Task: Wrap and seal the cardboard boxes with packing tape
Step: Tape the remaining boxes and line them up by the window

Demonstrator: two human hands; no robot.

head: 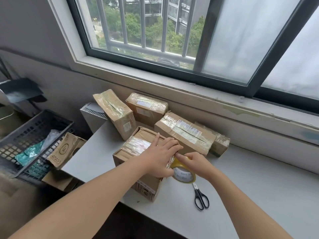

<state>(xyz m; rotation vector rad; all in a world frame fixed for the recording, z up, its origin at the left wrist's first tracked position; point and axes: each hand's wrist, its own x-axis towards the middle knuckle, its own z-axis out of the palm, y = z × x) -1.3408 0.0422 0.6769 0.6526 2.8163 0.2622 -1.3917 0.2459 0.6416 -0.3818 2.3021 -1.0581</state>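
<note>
A brown cardboard box (131, 152) lies on the white table (250, 187) in front of me, with shiny clear tape across its top. My left hand (158, 156) lies flat on the box's top and right edge, fingers stretched out and pressing the tape down. My right hand (195, 163) grips a roll of yellowish packing tape (184, 175) held against the box's right side. A short strip of tape runs from the roll up to the box edge under my left fingers.
Several taped boxes (183, 133) stand behind, against the wall under the window. Black scissors (200, 197) lie on the table just right of the roll. A black plastic crate (25, 135) and another carton (65, 150) sit left of the table.
</note>
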